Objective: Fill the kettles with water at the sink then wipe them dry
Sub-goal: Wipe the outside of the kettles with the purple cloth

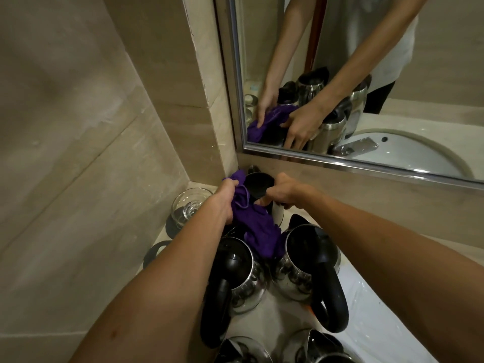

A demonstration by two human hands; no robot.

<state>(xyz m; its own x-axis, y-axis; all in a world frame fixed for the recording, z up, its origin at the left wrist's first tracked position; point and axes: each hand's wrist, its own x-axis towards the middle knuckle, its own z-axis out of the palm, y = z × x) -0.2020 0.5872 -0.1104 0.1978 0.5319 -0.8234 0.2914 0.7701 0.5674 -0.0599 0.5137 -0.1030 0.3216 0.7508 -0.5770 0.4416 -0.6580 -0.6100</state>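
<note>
Nearest the camera, at the bottom edge of the view, two steel kettles show only their tops: one [242,349] on the left and one [318,345] on the right. Just beyond them stand two more steel kettles with black handles, side by side on the beige table [272,320]: the left kettle [241,279] partly hidden under the person's left forearm, the right kettle [311,260] with its big looped handle pointing toward the camera. A sheet of clear plastic [366,297] lies on the table to the right of them.

Farther in, a purple cloth [258,231] hangs down between these two kettles. The left hand [224,199] grips the upper part of the cloth, fingers curled into the fabric. The right hand [284,191] is closed around the far kettle [262,189], which stands in the corner by the wall with its black lid facing up; the cloth is pressed against its left side.

To the left of the hands, a clear drinking glass [190,205] sits on a dark coaster, near the tiled wall. Another dark coaster [154,254] lies nearer, beside the left forearm.

Beyond everything, a framed mirror [366,158] reflects the hands, the cloth, the kettles and a white sink [408,153] with a chrome tap [356,146].
</note>
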